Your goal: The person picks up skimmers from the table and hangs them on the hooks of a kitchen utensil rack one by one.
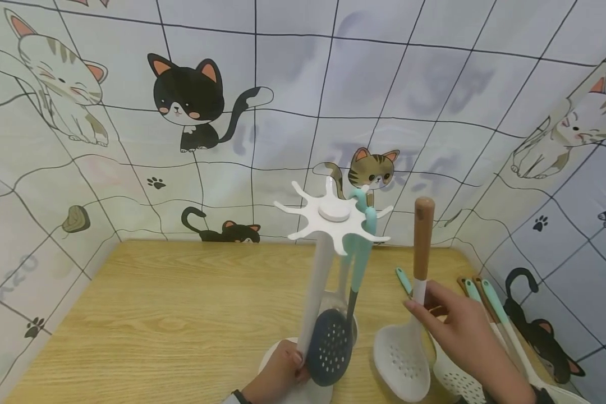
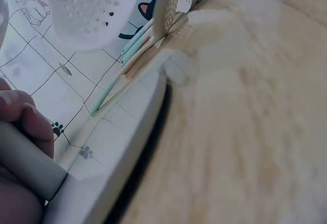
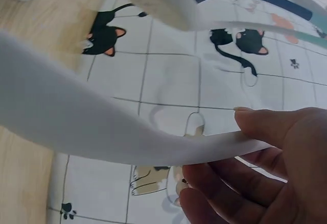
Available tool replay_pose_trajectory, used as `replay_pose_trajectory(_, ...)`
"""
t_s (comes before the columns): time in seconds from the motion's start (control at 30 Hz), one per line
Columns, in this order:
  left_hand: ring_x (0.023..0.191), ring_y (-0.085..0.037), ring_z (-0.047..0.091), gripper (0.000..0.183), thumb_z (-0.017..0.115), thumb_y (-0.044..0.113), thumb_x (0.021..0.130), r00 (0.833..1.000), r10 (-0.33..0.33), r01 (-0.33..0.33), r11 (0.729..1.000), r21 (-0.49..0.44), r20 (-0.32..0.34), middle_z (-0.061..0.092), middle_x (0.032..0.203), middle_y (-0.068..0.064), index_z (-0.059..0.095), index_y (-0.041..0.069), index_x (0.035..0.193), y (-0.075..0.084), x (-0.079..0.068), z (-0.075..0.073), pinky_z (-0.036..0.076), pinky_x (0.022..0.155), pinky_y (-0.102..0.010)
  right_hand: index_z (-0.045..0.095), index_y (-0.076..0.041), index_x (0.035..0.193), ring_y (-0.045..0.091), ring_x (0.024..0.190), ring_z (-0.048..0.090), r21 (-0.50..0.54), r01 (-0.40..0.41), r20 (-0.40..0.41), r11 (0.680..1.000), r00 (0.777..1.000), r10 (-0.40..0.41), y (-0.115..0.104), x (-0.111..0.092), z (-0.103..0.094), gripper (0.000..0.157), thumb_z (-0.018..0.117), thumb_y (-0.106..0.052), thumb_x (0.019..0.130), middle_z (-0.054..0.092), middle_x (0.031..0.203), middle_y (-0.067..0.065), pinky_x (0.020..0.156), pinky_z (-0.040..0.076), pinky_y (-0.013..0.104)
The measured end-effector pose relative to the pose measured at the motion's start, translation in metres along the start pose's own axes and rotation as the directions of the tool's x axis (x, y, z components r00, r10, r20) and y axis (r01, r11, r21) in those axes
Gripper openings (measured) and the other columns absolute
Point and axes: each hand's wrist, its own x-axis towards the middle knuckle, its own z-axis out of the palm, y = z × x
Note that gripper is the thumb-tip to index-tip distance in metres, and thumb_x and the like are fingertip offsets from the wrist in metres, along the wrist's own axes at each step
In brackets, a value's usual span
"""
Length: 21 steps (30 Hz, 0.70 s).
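Note:
My left hand (image 1: 283, 367) grips the white pole of a utensil stand (image 1: 317, 292) low down, just above its round base (image 2: 127, 132). The star-shaped hook top (image 1: 330, 216) carries a dark slotted skimmer (image 1: 328, 348) with a teal handle. Behind the skimmer hangs a second teal-handled utensil, its pale head mostly hidden. To the right, my right hand (image 1: 467, 331) pinches a white slotted spoon (image 1: 401, 359) by its neck, between thumb and fingers. The spoon stands upright, its brown handle (image 1: 424, 235) pointing up and its perforated head down.
More utensils lie at the table's right side, among them a white slotted turner (image 1: 457, 373) and several teal and brown handles (image 1: 491, 292). A cat-print tiled sheet (image 1: 293, 134) rises behind and beside the wooden table (image 1: 182, 314).

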Motion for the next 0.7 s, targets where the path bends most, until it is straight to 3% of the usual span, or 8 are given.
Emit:
replay_pose_trajectory(0.13,0.056,-0.008,0.04,0.079,0.039,0.069,0.081,0.999,-0.004,0.003,1.0,0.026,0.04,0.035,0.059,-0.02,0.035,-0.007,0.064,0.003,-0.001,-0.002,0.036,0.051,-0.022,0.068,-0.023,0.095,0.001,0.072,0.067,0.045,-0.001,-0.037,0.999,0.999,0.002,-0.014,-0.005,0.002,0.01,0.074,-0.032,0.093,0.069,0.076,-0.012,0.063,0.053,0.023)
replay_pose_trajectory(0.3,0.066,0.0,0.045,0.086,0.032,0.075,0.085,0.988,-0.08,0.061,0.988,0.14,0.131,0.042,0.066,-0.019,0.045,-0.008,0.07,0.003,-0.003,-0.013,0.041,0.059,-0.018,0.069,-0.026,0.096,-0.002,0.074,0.063,0.03,-0.064,-0.025,0.997,0.998,0.065,-0.027,-0.009,0.002,0.014,0.072,-0.04,0.094,0.07,0.076,-0.013,0.066,0.053,0.022)
replay_pose_trajectory(0.43,0.078,0.004,0.052,0.093,0.034,0.081,0.087,0.964,-0.202,0.165,0.965,0.205,0.174,0.054,0.075,0.002,0.055,-0.01,0.085,0.008,-0.003,-0.022,0.046,0.072,-0.016,0.071,-0.024,0.099,-0.002,0.075,0.065,0.083,-0.074,-0.036,0.994,0.996,0.077,-0.031,-0.012,0.006,0.013,0.071,-0.037,0.095,0.072,0.079,-0.012,0.067,0.053,0.022)
replay_pose_trajectory(0.53,0.089,0.003,0.06,0.091,0.041,0.078,0.091,0.949,-0.238,0.193,0.957,0.216,0.205,0.063,0.092,0.01,0.061,-0.01,0.101,0.012,-0.003,-0.028,0.053,0.083,-0.02,0.071,-0.022,0.101,-0.001,0.077,0.067,0.163,-0.062,-0.044,0.985,0.997,0.07,-0.032,-0.014,0.011,0.01,0.071,-0.03,0.095,0.073,0.082,-0.011,0.068,0.055,0.022)
replay_pose_trajectory(0.6,0.094,0.002,0.061,0.086,0.045,0.073,0.093,0.949,-0.225,0.176,0.959,0.221,0.222,0.07,0.098,-0.005,0.063,-0.01,0.108,0.015,-0.003,-0.03,0.053,0.086,-0.023,0.07,-0.021,0.103,0.0,0.077,0.067,0.203,-0.072,-0.036,0.977,0.996,0.081,-0.034,-0.015,0.015,0.009,0.069,-0.028,0.097,0.072,0.082,-0.011,0.069,0.055,0.022)
replay_pose_trajectory(0.7,0.097,0.001,0.063,0.082,0.048,0.068,0.095,0.945,-0.218,0.168,0.963,0.209,0.244,0.068,0.107,-0.028,0.064,-0.01,0.112,0.017,-0.003,-0.032,0.054,0.089,-0.025,0.07,-0.019,0.104,0.002,0.075,0.067,0.248,-0.11,-0.014,0.963,0.993,0.117,-0.037,-0.014,0.019,0.01,0.067,-0.027,0.098,0.072,0.08,-0.009,0.07,0.055,0.021)
